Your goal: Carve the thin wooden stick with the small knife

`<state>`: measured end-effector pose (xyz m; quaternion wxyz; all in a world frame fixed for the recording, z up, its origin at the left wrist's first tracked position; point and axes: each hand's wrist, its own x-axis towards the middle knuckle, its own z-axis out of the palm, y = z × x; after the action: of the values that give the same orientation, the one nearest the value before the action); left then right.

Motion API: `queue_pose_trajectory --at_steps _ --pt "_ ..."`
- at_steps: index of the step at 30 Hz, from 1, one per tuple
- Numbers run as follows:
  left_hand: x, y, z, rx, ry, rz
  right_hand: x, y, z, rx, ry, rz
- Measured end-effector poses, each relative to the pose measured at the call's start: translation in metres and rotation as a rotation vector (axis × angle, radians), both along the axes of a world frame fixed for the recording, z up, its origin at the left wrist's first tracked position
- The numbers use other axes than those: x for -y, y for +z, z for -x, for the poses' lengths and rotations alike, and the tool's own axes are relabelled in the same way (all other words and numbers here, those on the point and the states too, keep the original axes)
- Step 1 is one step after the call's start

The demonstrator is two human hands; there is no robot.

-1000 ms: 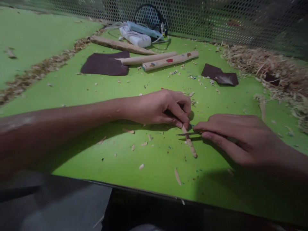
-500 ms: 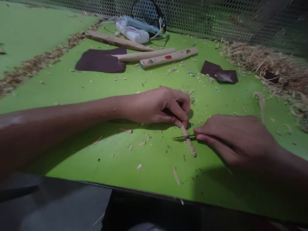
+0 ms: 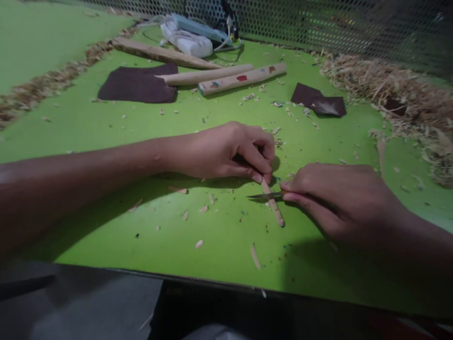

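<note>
My left hand (image 3: 244, 151) pinches the far end of a thin, pale wooden stick (image 3: 277, 213) between thumb and fingers, against the green tabletop (image 3: 141, 241). The stick slants toward me, its near end rounded. In my right hand (image 3: 339, 200) is a small knife (image 3: 264, 196), its narrow blade pointing left and lying across the middle of the stick. Most of the knife's handle is hidden inside my fingers. Small wood chips (image 3: 255, 256) are scattered around both hands.
Farther back lie several wooden pieces (image 3: 242, 79), one with painted spots, and a dark sandpaper sheet (image 3: 138, 84). Smaller sandpaper pieces (image 3: 318, 100) rest at right, near heaped shavings (image 3: 399, 89). A white and blue device with cables (image 3: 191, 38) sits before a perforated metal screen (image 3: 283, 23).
The whole view has shifted slightly, so everything appears a little left and higher. Both hands keep their holds, and the blade still crosses the stick, its flat now slightly more visible.
</note>
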<state>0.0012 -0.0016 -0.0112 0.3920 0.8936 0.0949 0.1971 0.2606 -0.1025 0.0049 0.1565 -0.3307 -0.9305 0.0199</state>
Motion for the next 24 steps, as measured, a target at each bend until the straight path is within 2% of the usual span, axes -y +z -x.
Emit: queue_pose_trajectory --at_steps 11,24 --pt "0.0010 0.0011 -0.0001 0.026 -0.009 -0.007 -0.0047 0.0077 0.0020 -0.029 0.043 0.128" --pt "0.0025 0.0036 -0.0022 0.029 0.006 0.043 -0.0056 0.0097 0.0048 0.015 0.060 0.069"
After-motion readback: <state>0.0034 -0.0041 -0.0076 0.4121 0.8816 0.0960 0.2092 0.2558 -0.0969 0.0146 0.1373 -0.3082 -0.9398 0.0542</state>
